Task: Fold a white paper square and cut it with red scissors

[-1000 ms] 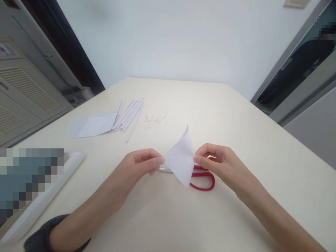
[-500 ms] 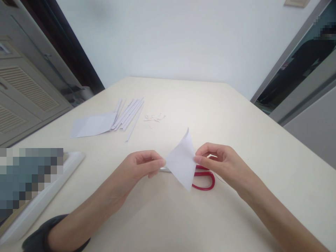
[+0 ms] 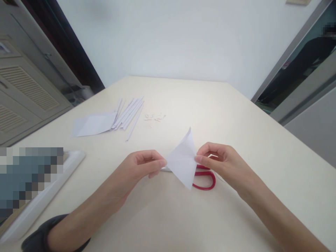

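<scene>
A small white sheet of paper (image 3: pixel 182 159) is held up between my two hands over the table. My left hand (image 3: pixel 147 163) pinches its left corner between thumb and fingers. On the other side, my right hand (image 3: pixel 216 155) grips the right edge in a pinch. The top corner of the paper curls slightly. Behind and below it lie scissors with red handles (image 3: pixel 206 180); the sheet hides part of them, and a bit of their blade shows beside my left fingertips.
Farther back on the table (image 3: pixel 194 98) lie several rolled white paper sticks (image 3: pixel 130 113), flat white sheets (image 3: pixel 91 125) and small white scraps (image 3: pixel 154 117). At the left stands a white-edged frame or tray (image 3: pixel 75 161), partly blurred out. A person (image 3: pixel 309 52) appears at the far right.
The paper has tilted a little, its lower corner rising slightly. A faint crease now shows across its middle. Both hands keep their pinch in nearly the same place.
</scene>
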`<action>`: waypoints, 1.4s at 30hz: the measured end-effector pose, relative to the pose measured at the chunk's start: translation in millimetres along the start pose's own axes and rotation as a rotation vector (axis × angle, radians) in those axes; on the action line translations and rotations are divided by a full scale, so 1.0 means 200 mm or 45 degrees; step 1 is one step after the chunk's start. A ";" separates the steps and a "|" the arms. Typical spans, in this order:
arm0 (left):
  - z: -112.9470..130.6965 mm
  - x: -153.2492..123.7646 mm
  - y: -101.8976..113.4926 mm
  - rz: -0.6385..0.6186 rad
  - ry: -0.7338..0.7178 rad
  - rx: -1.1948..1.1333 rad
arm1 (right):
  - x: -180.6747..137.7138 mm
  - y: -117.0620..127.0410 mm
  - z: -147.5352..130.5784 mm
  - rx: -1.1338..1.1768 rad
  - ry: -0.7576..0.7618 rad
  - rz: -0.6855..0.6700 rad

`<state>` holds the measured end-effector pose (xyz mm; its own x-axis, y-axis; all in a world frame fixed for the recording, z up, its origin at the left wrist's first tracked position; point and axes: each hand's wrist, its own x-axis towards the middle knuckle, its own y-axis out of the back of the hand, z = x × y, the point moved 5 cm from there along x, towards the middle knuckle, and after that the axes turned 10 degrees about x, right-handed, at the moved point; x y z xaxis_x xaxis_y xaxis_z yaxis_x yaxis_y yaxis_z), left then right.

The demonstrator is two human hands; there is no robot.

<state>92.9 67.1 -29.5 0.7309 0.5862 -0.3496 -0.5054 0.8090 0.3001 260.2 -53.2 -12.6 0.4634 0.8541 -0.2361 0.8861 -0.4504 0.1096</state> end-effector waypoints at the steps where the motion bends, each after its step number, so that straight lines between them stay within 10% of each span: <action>1: 0.00 0.00 0.00 -0.006 0.004 -0.013 | 0.00 0.00 0.00 0.003 0.000 -0.004; 42: 0.01 -0.01 0.01 0.128 -0.077 0.171 | -0.01 0.02 -0.03 0.031 0.063 -0.066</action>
<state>92.0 67.6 -26.9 0.7082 0.6569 -0.2589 -0.5145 0.7312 0.4480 262.6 -54.1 -6.9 0.4177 0.8878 -0.1931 0.9085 -0.4111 0.0748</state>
